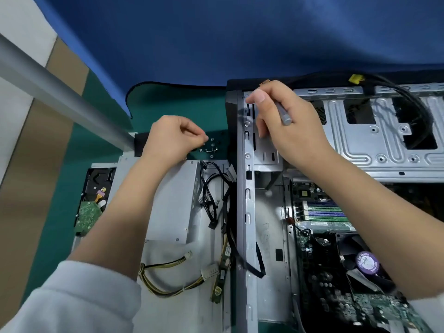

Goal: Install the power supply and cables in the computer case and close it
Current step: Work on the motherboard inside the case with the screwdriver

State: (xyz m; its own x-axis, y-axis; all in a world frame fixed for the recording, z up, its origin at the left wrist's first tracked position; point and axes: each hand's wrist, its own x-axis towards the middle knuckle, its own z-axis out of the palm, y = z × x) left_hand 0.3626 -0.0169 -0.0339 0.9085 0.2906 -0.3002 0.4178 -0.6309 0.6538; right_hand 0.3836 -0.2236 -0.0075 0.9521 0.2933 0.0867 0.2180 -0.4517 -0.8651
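Observation:
The open computer case (374, 150) lies on the right, with its motherboard (336, 248) and fan showing. My right hand (286, 121) grips a grey screwdriver (283, 115) at the case's upper left corner; its tip is hidden behind my fingers. My left hand (173, 138) pinches a small screw (206, 138) over a group of loose screws (211, 147) on the green mat. The silver power supply (173, 203) rests outside the case under my left forearm. Its black cables (216, 200) and yellow-black cables (168, 282) trail over the grey side panel (204, 308).
A hard drive (92, 200) lies left of the power supply. Two RAM sticks (223, 267) sit along the case's left edge. A thick black cable with a yellow plug (355, 79) loops over the case top. A grey bar (60, 92) crosses the upper left.

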